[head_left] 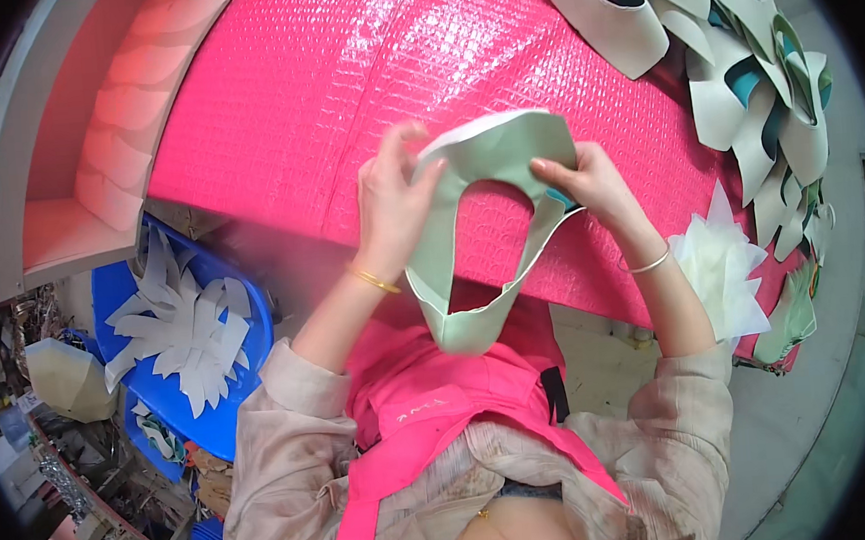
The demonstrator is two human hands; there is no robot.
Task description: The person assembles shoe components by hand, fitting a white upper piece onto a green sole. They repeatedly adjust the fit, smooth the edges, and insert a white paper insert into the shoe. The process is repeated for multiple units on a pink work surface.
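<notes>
A pale green shoe upper with a white edge and a large central opening is held up in front of me, above the near edge of the pink-covered table. My right hand pinches its upper right corner, thumb on the near face. A bit of teal lining shows just below that thumb. On the other side, my left hand is at the piece's left edge, thumb against it and fingers apart, slightly blurred. The narrower end of the upper hangs down over my pink apron.
Several similar pale uppers are piled along the table's right side. White pointed sheets are fanned near its right corner. A blue chair at left holds more white cut pieces. A lit box-like housing stands upper left.
</notes>
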